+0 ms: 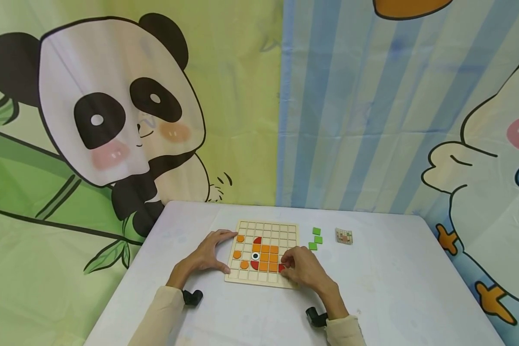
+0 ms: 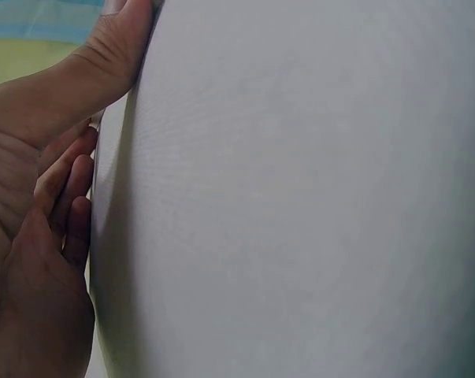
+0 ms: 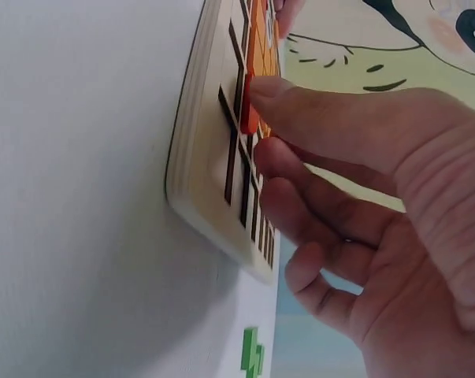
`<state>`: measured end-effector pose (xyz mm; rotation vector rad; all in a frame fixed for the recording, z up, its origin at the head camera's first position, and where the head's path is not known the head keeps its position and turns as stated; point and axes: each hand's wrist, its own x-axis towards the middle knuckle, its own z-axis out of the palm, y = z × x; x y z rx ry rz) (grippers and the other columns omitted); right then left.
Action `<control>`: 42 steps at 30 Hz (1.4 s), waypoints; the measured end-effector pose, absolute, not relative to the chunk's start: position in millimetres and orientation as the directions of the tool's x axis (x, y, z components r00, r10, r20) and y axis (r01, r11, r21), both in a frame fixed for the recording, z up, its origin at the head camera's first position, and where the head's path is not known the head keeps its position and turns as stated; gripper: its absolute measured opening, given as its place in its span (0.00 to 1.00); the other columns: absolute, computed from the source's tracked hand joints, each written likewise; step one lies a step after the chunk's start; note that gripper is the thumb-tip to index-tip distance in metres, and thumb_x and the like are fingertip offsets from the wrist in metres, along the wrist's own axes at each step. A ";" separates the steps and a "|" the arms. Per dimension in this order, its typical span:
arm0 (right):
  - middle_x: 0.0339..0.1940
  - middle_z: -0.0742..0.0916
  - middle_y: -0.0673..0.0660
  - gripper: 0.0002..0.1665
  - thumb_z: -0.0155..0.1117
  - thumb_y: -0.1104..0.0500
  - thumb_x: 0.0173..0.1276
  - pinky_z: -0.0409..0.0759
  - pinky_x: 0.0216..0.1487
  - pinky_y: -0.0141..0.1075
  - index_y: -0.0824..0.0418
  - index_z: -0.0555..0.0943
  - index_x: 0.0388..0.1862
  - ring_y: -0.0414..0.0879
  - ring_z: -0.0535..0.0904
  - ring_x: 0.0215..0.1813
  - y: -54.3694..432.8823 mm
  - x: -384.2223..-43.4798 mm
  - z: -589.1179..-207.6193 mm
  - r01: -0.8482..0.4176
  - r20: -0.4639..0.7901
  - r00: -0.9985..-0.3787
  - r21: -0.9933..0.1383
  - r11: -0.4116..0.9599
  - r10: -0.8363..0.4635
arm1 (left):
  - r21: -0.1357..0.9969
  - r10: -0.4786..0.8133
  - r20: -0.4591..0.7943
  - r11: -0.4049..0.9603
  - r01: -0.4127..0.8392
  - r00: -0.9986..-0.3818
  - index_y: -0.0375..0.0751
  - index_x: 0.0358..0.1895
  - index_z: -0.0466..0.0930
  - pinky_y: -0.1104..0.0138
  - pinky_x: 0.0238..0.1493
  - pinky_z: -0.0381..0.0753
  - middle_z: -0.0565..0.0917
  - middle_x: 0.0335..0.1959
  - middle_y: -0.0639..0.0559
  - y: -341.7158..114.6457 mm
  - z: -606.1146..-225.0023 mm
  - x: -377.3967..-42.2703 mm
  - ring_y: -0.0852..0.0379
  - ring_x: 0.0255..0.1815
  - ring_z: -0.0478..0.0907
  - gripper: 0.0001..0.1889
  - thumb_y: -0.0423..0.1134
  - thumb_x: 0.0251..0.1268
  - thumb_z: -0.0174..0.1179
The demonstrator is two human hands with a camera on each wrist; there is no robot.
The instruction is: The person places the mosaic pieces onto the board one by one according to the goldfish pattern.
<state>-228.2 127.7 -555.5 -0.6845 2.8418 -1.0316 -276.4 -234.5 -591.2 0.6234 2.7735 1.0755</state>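
Note:
A pale wooden grid board (image 1: 287,231) lies on the white table. Orange square tiles (image 1: 265,257), a round eye tile (image 1: 255,256) and red curved tiles (image 1: 257,240) form a fish-like shape on it. Orange discs (image 1: 237,254) sit along its left side. My left hand (image 1: 204,253) spans the board's left edge, thumb at the near corner and fingers toward the far one. At the lower right of the shape, my right hand (image 1: 304,268) pinches a red tile (image 3: 250,106) against the grid; its other fingers are bent and partly hide the board.
Several green square tiles (image 1: 318,240) lie on the table right of the board. Further right is a small patterned card (image 1: 343,236). The white tabletop (image 1: 393,278) ends at printed curtains (image 1: 242,96) behind and beside it. Each wrist carries a black camera mount (image 1: 192,298).

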 end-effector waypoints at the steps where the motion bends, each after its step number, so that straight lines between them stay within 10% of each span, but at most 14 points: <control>1: 0.30 0.88 0.46 0.11 0.85 0.64 0.59 0.79 0.37 0.31 0.60 0.92 0.39 0.40 0.78 0.33 126.2 -227.7 -555.6 -0.386 0.107 -0.903 -0.625 0.678 -0.415 | 0.664 0.407 0.050 0.669 0.335 -0.912 0.51 0.83 0.72 0.30 0.83 0.63 0.73 0.81 0.45 -234.6 -591.4 -276.6 0.34 0.84 0.64 0.65 0.53 0.31 0.94; 42: 0.20 0.77 0.47 0.07 0.80 0.65 0.59 0.68 0.27 0.30 0.63 0.87 0.32 0.40 0.71 0.27 108.9 -213.3 -555.1 -0.350 0.155 -0.935 -0.533 0.770 -0.318 | 0.669 0.413 0.040 0.665 0.331 -0.910 0.52 0.83 0.71 0.30 0.83 0.63 0.72 0.81 0.44 -235.0 -591.0 -278.2 0.34 0.84 0.64 0.65 0.54 0.31 0.94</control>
